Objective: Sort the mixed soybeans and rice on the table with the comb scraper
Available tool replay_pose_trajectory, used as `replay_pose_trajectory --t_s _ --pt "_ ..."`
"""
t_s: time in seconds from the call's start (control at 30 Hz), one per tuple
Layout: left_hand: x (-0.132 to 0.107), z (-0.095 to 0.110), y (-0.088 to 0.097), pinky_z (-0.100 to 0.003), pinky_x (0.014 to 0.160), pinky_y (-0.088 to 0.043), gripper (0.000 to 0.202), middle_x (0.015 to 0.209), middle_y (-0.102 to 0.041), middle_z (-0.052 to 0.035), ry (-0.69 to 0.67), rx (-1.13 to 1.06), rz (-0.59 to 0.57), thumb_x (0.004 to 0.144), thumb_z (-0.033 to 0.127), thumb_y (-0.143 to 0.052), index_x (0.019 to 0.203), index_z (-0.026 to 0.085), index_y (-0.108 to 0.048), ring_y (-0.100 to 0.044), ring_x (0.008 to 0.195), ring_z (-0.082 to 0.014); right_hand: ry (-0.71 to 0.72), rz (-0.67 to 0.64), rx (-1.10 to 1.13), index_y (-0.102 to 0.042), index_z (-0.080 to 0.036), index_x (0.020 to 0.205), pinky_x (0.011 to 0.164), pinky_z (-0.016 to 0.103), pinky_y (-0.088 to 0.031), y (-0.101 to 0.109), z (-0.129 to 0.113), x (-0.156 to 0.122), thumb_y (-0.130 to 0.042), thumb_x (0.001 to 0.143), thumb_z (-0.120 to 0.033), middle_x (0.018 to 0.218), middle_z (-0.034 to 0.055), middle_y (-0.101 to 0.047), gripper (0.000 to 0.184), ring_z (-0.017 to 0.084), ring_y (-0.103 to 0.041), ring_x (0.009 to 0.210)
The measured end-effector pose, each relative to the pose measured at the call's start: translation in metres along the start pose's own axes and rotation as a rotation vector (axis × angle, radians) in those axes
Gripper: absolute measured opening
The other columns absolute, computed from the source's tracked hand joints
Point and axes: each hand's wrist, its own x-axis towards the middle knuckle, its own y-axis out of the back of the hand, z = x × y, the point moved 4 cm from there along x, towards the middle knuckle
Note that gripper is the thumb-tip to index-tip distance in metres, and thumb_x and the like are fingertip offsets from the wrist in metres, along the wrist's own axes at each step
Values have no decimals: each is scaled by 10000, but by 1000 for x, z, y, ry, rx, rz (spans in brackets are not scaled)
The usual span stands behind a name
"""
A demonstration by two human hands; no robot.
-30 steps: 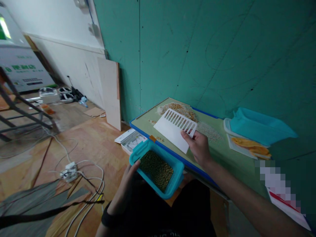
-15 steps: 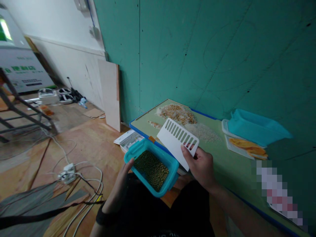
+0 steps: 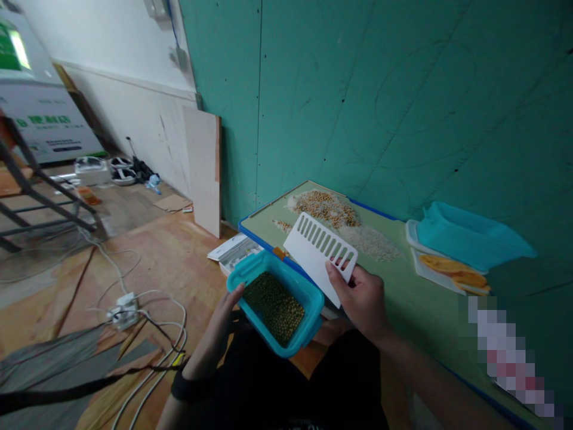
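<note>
My left hand (image 3: 224, 319) grips the near left rim of a turquoise box (image 3: 313, 297) filled with small green beans (image 3: 272, 306), held off the table's near edge. My right hand (image 3: 360, 297) is closed on a white slotted scraper (image 3: 319, 255), tilted above the box's right rim. On the green table (image 3: 403, 286) beyond lie a pile of tan beans (image 3: 326, 207) and a patch of white grains (image 3: 371, 240).
A turquoise container (image 3: 470, 234) rests on white trays with a yellow cloth (image 3: 452, 269) at the table's right. A white box (image 3: 235, 251) sits on the floor by the table. A power strip (image 3: 122, 309) and cables cross the wooden floor at left.
My right hand has drawn the scraper back from over the table toward the box. The box has moved slightly left and nearer to me.
</note>
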Motion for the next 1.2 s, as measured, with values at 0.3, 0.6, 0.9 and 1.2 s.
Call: replay_pose_trajectory --t_s 0.3,0.6,0.9,1.2 --pt "2 -5 2 -382 788 -588 674 1511 -561 -113 -18 10 -51 883 662 -584 1396 226 -597 -672 1146 -318 48 73 -57 -774 -155 805 527 231 -531 25 -6 -13 -687 898 -436 738 80 -783 308 193 -722 582" --pt "6 -10 4 -373 781 -592 704 1535 -530 -113 20 15 -18 891 643 -578 1447 215 -528 -666 1111 -312 106 34 -65 -784 -159 844 591 240 -580 26 -8 -23 -674 915 -384 797 84 -802 261 230 -775 687" --pt "11 -15 13 -393 795 -590 675 1550 -516 -106 -80 5 -70 860 628 -620 1434 275 -580 -697 1027 -287 168 59 -68 -781 -158 813 555 225 -566 25 -17 -18 -681 915 -359 778 86 -801 247 216 -765 633" --pt "13 -9 8 -426 782 -589 755 1544 -517 -151 12 46 -38 869 672 -577 1456 198 -530 -685 1082 -339 230 48 -99 -758 -142 733 515 225 -532 10 -16 -6 -671 927 -334 763 110 -792 286 196 -736 574"
